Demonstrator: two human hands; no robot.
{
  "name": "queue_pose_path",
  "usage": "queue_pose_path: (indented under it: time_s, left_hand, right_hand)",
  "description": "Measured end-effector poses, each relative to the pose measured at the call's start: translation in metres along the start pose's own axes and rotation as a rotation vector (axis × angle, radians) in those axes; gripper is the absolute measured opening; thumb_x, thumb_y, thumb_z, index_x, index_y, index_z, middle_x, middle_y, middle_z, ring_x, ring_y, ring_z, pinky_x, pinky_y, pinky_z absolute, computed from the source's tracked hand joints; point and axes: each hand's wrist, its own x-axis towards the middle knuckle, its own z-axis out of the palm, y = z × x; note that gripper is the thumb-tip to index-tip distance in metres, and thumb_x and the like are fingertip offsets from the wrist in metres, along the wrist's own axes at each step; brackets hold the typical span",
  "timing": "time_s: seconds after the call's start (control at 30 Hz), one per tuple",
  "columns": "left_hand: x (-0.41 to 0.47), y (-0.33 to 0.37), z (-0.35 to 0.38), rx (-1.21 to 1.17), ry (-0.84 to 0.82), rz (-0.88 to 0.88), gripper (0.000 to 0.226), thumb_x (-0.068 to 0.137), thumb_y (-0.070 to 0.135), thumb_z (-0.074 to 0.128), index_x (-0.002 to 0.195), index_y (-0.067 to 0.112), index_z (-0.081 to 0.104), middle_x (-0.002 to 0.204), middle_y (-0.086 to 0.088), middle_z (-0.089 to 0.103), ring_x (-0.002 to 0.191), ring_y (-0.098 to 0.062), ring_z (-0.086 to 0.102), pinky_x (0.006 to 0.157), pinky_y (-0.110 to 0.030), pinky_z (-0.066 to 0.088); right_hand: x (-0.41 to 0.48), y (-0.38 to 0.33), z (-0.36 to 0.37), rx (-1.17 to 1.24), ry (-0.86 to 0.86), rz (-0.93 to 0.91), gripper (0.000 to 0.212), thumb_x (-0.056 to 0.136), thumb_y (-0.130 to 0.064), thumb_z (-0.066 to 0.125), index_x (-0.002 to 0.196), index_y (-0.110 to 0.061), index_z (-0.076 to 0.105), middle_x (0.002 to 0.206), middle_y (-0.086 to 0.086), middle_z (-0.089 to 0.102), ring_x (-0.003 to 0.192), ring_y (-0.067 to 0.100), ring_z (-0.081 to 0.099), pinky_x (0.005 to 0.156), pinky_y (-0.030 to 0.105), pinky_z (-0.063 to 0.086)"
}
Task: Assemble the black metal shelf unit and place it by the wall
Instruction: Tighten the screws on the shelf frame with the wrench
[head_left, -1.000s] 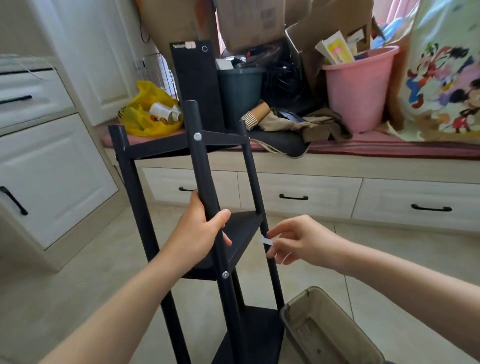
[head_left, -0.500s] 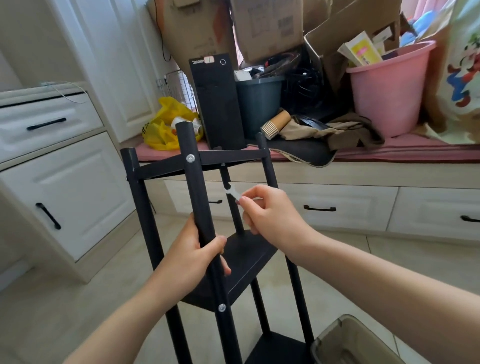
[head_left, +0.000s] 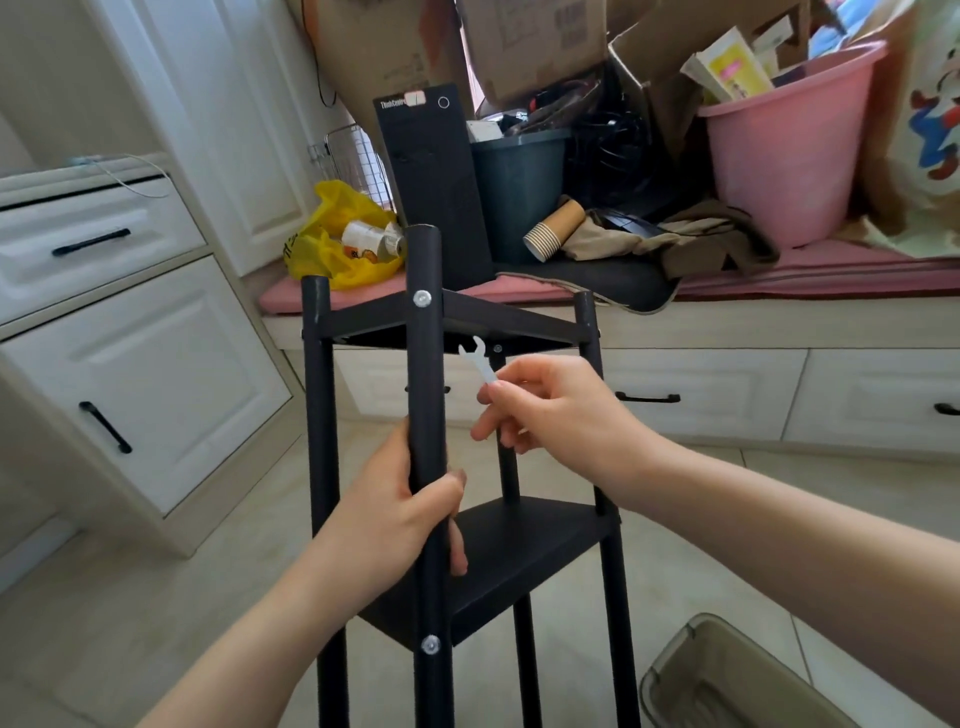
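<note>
The black metal shelf unit (head_left: 519, 545) stands upright on the floor in front of me, with several round posts and black shelf panels fixed by silver bolts. My left hand (head_left: 400, 519) grips the nearest post between the top and middle shelves. My right hand (head_left: 550, 410) pinches a small white flat wrench (head_left: 479, 361). The wrench's open jaw points up, just under the top shelf, close to a bolt on the underside.
White drawers (head_left: 130, 364) stand at the left. A window bench (head_left: 727, 332) with drawers runs behind the shelf, piled with a pink bucket (head_left: 789, 145), boxes, a black computer case (head_left: 436, 187) and a yellow bag (head_left: 337, 239). A translucent bin (head_left: 727, 680) sits on the floor at lower right.
My right hand has risen with the wrench from beside the middle shelf to just under the top shelf. My view has shifted, and my left hand keeps its grip on the post.
</note>
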Motion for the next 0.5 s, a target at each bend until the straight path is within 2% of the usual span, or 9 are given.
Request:
queue_pose_path:
  time_s: [0.1,0.27,0.33,0.43,0.5]
  left_hand:
    - [-0.001,0.0,0.006,-0.009,-0.006,0.034,0.02,0.1,0.008,0.052,0.091,0.024,0.044,0.06,-0.005,0.055,0.05,-0.036,0.067,0.052,-0.034,0.054]
    - [-0.001,0.006,0.023,-0.055,-0.042,0.094,0.025,0.1,0.011,0.056,0.094,0.033,0.044,0.057,-0.004,0.06,0.05,-0.031,0.067,0.053,-0.026,0.053]
    - [0.0,0.009,0.029,-0.051,-0.078,0.121,0.021,0.1,0.014,0.057,0.098,0.031,0.045,0.056,-0.007,0.064,0.051,-0.031,0.067,0.057,-0.026,0.054]
    - [0.004,0.01,0.033,-0.072,-0.081,0.154,0.017,0.1,0.014,0.059,0.097,0.027,0.047,0.058,-0.008,0.063,0.05,-0.033,0.066,0.058,-0.035,0.058]
    - [0.006,0.011,0.034,-0.075,-0.075,0.175,0.016,0.099,0.014,0.059,0.095,0.025,0.048,0.06,-0.008,0.061,0.049,-0.033,0.066,0.06,-0.045,0.06]
  right_hand:
    - [-0.002,0.002,-0.001,-0.025,0.035,0.027,0.017,0.099,-0.017,0.056,0.091,-0.012,0.07,0.075,0.0,0.072,0.063,0.009,0.059,0.062,0.024,0.053]
    - [-0.003,0.005,-0.004,-0.055,0.138,0.038,0.017,0.097,-0.022,0.057,0.093,-0.017,0.073,0.064,-0.017,0.058,0.067,0.008,0.055,0.059,0.022,0.051]
    - [-0.004,0.004,-0.007,-0.041,0.177,0.027,0.017,0.098,-0.022,0.056,0.095,-0.018,0.072,0.067,-0.016,0.056,0.071,0.009,0.055,0.06,0.024,0.052]
    - [-0.004,0.005,-0.015,-0.056,0.25,0.005,0.017,0.097,-0.024,0.058,0.096,-0.018,0.074,0.07,-0.013,0.056,0.078,0.01,0.056,0.071,0.034,0.054]
    - [-0.005,0.006,-0.02,-0.064,0.278,-0.01,0.018,0.096,-0.025,0.059,0.097,-0.018,0.075,0.074,-0.014,0.061,0.08,0.007,0.057,0.075,0.03,0.049]
